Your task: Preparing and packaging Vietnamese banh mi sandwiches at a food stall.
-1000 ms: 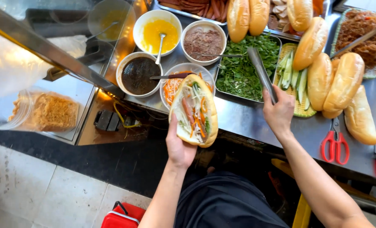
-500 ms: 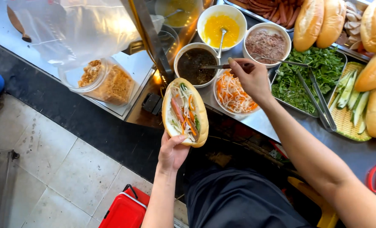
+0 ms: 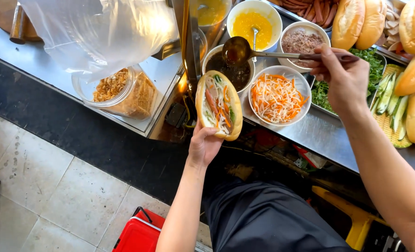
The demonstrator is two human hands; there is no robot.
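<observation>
- Your left hand (image 3: 203, 145) sits just below the middle of the frame, fingers cupped under an open sandwich (image 3: 218, 105), grasping it from beneath.
- The sandwich is a split bread roll lying open-side up, filled with strips of carrot, pale shreds, greens and meat; it hovers in front of the counter edge, just left of the bowl of shredded carrot and radish (image 3: 277, 94).
- Your right hand (image 3: 340, 77), at the upper right, is clenched around the handle of a ladle (image 3: 237, 50), pinching it near its far end.
- The ladle reaches left across the frame, its cup holding dark liquid and hanging above the bowl of dark sauce (image 3: 230, 70), just above the top of the sandwich.
- Behind these, at the top of the frame, stand a bowl of yellow sauce (image 3: 256, 23) with a spoon in it and a bowl of brown paste (image 3: 301, 41).
- Bread loaves (image 3: 356, 21) lie along the upper right, with a tray of herbs (image 3: 373, 58) and cucumber sticks (image 3: 390, 100) below them.
- At the upper left, a clear tub of fried flakes (image 3: 118, 91) lies under a plastic bag (image 3: 100, 28).
</observation>
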